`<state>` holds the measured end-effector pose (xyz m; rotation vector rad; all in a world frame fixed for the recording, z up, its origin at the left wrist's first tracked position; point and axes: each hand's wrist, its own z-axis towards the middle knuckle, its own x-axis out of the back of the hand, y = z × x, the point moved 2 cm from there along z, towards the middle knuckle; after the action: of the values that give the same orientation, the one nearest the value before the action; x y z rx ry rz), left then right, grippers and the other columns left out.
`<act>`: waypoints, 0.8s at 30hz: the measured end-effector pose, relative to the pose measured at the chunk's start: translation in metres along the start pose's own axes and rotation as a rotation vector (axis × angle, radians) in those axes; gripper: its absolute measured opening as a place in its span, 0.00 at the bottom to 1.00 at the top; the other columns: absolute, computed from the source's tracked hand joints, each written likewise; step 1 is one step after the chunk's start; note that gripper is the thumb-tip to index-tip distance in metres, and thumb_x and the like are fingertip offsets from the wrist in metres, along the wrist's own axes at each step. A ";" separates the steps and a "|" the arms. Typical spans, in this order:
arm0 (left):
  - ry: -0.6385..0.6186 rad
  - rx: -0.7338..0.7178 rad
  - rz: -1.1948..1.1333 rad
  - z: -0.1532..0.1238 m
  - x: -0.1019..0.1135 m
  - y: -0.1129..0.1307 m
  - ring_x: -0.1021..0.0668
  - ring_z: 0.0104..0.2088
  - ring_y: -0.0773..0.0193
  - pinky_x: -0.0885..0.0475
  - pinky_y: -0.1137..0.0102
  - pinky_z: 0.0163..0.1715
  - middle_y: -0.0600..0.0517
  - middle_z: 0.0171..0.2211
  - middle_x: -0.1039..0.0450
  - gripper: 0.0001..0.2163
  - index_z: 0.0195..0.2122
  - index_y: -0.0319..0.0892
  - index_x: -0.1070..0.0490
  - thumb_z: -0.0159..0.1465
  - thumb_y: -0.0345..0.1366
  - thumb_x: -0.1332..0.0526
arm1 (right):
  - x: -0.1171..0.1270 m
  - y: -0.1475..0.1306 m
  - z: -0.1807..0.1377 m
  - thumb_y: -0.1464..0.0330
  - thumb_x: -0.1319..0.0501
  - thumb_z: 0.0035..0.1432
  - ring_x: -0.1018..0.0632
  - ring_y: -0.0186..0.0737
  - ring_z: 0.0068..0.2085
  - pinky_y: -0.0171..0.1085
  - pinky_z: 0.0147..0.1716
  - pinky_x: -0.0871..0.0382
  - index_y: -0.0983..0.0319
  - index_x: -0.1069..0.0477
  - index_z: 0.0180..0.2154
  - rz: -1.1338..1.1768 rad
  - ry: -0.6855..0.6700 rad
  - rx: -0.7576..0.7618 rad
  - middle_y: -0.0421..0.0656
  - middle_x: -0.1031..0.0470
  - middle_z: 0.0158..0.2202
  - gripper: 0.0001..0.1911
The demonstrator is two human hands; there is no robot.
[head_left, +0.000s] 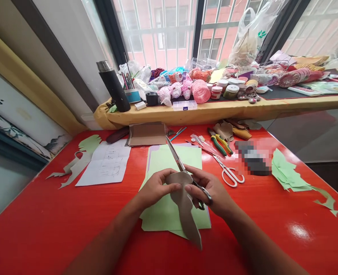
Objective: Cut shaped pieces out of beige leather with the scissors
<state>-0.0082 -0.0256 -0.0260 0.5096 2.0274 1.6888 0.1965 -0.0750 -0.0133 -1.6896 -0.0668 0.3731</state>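
Between my hands is a grey-brown piece that looks like leather (183, 208), with a rounded top and a long tail hanging down towards me. My left hand (159, 189) pinches its upper left edge, thumb on top. In my right hand (209, 189) are metal scissors (177, 154), their blades pointing up and away to the left. The right thumb also rests against the piece's edge. Part of the scissors is hidden behind the piece and my fingers. Beneath my hands lies a stack of light green paper sheets (157, 221).
On the red table (57, 225) lie a printed white sheet (106, 164), brown card pieces (147, 133), white-handled scissors (232, 175), pliers (219, 143) and green scraps (292, 172). A black thermos (114, 86) stands on the cluttered sill, near several jars and yarn.
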 end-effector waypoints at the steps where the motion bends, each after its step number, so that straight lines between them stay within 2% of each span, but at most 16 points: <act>1: 0.021 0.021 -0.023 -0.001 0.000 0.000 0.21 0.33 0.59 0.29 0.69 0.33 0.49 0.32 0.21 0.17 0.37 0.43 0.20 0.59 0.51 0.22 | 0.002 0.001 0.002 0.54 0.24 0.61 0.28 0.34 0.21 0.34 0.20 0.34 0.58 0.27 0.71 0.000 0.041 -0.008 0.36 0.27 0.28 0.41; 2: 0.049 0.031 -0.058 -0.001 0.000 0.001 0.25 0.29 0.63 0.33 0.71 0.29 0.52 0.29 0.24 0.18 0.32 0.42 0.23 0.58 0.51 0.22 | 0.006 0.002 0.004 0.54 0.24 0.60 0.29 0.34 0.22 0.34 0.20 0.33 0.59 0.26 0.70 -0.001 0.088 -0.013 0.35 0.28 0.27 0.41; 4: 0.107 0.033 -0.148 -0.001 0.001 0.001 0.29 0.27 0.66 0.37 0.73 0.27 0.54 0.27 0.28 0.21 0.30 0.42 0.27 0.56 0.51 0.21 | 0.012 0.003 0.009 0.54 0.24 0.59 0.28 0.35 0.23 0.35 0.21 0.32 0.60 0.25 0.69 0.004 0.174 -0.013 0.37 0.26 0.29 0.41; 7: 0.167 0.030 -0.270 0.000 0.000 0.002 0.28 0.28 0.66 0.34 0.72 0.28 0.53 0.30 0.26 0.21 0.32 0.42 0.25 0.53 0.50 0.20 | 0.019 0.004 0.013 0.54 0.25 0.61 0.28 0.35 0.22 0.35 0.21 0.34 0.63 0.26 0.69 0.005 0.218 -0.004 0.37 0.25 0.30 0.40; 12: 0.273 0.015 -0.412 0.003 0.004 0.002 0.24 0.33 0.63 0.30 0.70 0.32 0.51 0.34 0.22 0.21 0.41 0.42 0.20 0.54 0.48 0.20 | 0.016 0.009 0.014 0.53 0.25 0.61 0.22 0.39 0.23 0.37 0.24 0.32 0.65 0.28 0.71 -0.014 0.188 -0.026 0.39 0.21 0.30 0.43; 16: 0.280 0.003 -0.455 0.004 0.007 -0.001 0.22 0.37 0.60 0.27 0.69 0.37 0.49 0.38 0.20 0.21 0.47 0.43 0.19 0.56 0.48 0.21 | 0.012 0.016 0.017 0.53 0.24 0.59 0.20 0.41 0.23 0.40 0.28 0.29 0.65 0.29 0.71 -0.032 0.164 -0.037 0.38 0.20 0.29 0.45; 20: 0.282 0.021 -0.456 0.005 0.011 -0.010 0.22 0.37 0.61 0.28 0.70 0.36 0.50 0.38 0.20 0.19 0.46 0.46 0.19 0.57 0.46 0.21 | 0.017 0.019 0.020 0.51 0.24 0.59 0.20 0.41 0.24 0.41 0.30 0.28 0.67 0.32 0.73 -0.074 0.224 -0.025 0.37 0.20 0.29 0.49; 24: 0.278 0.030 -0.424 0.008 0.013 -0.018 0.20 0.41 0.58 0.26 0.68 0.39 0.48 0.44 0.18 0.21 0.52 0.48 0.19 0.59 0.48 0.23 | 0.022 0.020 0.022 0.51 0.25 0.59 0.19 0.44 0.27 0.43 0.33 0.27 0.67 0.33 0.74 -0.109 0.280 -0.003 0.37 0.21 0.29 0.50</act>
<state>-0.0143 -0.0154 -0.0465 -0.1542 2.1599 1.5307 0.2078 -0.0515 -0.0399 -1.7182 0.0468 0.0532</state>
